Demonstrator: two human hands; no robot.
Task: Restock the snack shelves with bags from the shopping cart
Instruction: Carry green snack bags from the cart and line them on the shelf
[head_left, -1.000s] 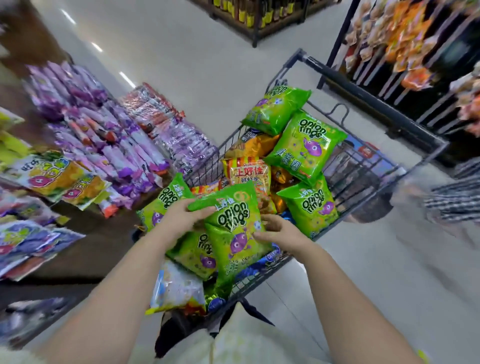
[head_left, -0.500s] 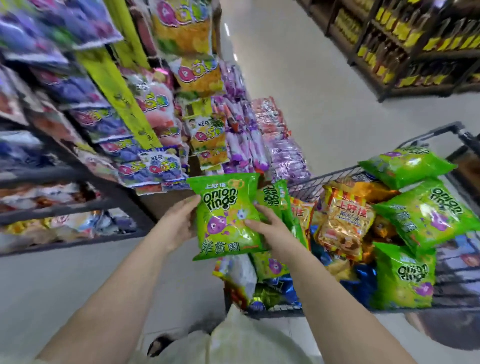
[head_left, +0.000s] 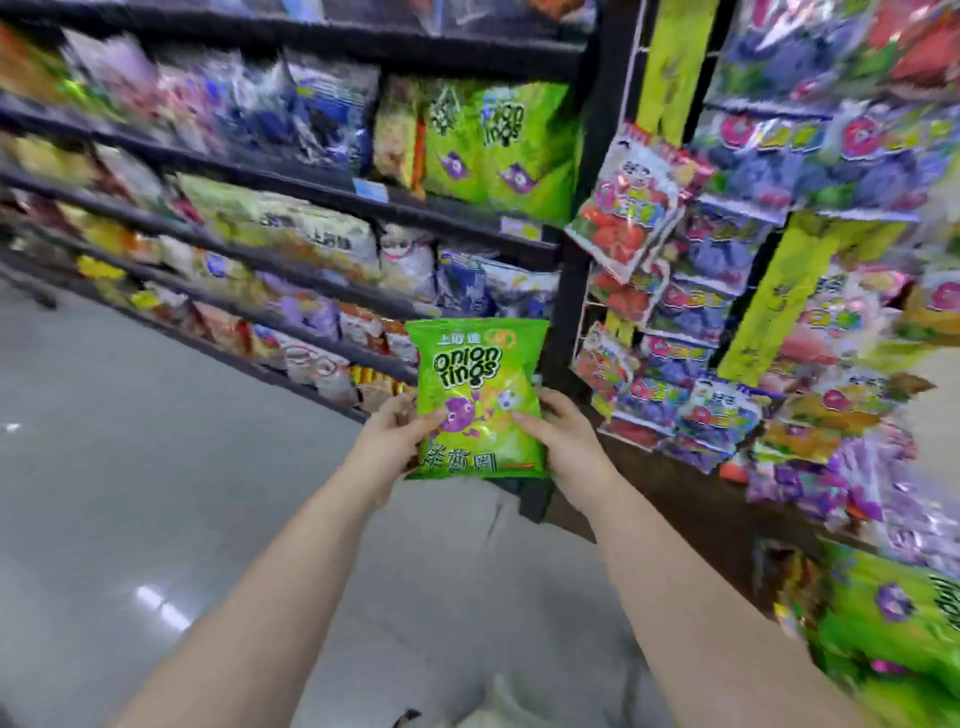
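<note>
A green onion rings bag (head_left: 475, 364) stands upright in front of me, held from both sides. My left hand (head_left: 392, 441) grips its lower left edge, thumb on the front. My right hand (head_left: 563, 436) grips its lower right edge the same way. The snack shelves (head_left: 322, 179) rise beyond it, with several matching green onion rings bags (head_left: 498, 148) standing on an upper shelf at the right end. More green bags (head_left: 893, 613) show at the lower right, blurred; the cart itself cannot be made out.
A black upright post (head_left: 582, 270) ends the shelf unit. To its right hang strips of small candy packets (head_left: 675, 322) on a yellow-green rack. Grey shiny floor (head_left: 130, 467) spreads at the left and under my arms.
I have turned left, from the cart to the shelves, carrying the onion rings bag upward and outward. The cart has slid out of view to the lower right. Both hands keep their hold.
</note>
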